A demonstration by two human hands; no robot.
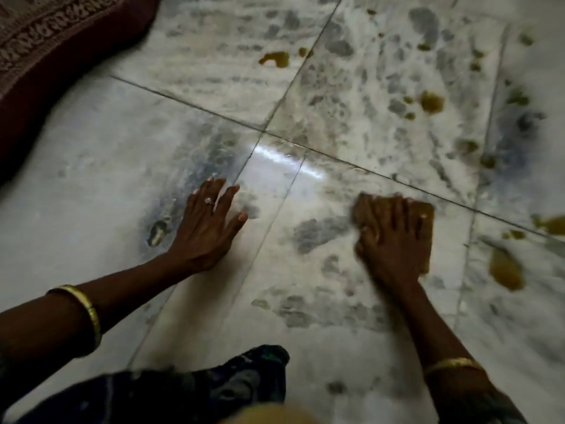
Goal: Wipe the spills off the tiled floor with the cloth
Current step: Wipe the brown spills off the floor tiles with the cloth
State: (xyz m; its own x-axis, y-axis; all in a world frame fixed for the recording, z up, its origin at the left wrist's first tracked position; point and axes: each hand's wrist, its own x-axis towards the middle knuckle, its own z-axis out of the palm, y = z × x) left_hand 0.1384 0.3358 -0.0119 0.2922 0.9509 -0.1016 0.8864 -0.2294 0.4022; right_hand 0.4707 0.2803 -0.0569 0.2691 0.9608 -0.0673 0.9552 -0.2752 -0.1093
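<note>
Though half under the flat, straight-fingered right hand, ochre rectangular cloth edge at three o'clock, long axis twelve-to-six.

R hand presses cloth on tiled floor; L hand flat beside; spills nearby.

The view is dim overall, brightest over the far tiles at top right. A white streak of glare lies on the glossy grey-veined white marble tiled floor beside a tile joint. The lower edge sinks into deep shadow. Motion blur smears the right hand and the ochre-brown cloth under it.
</note>
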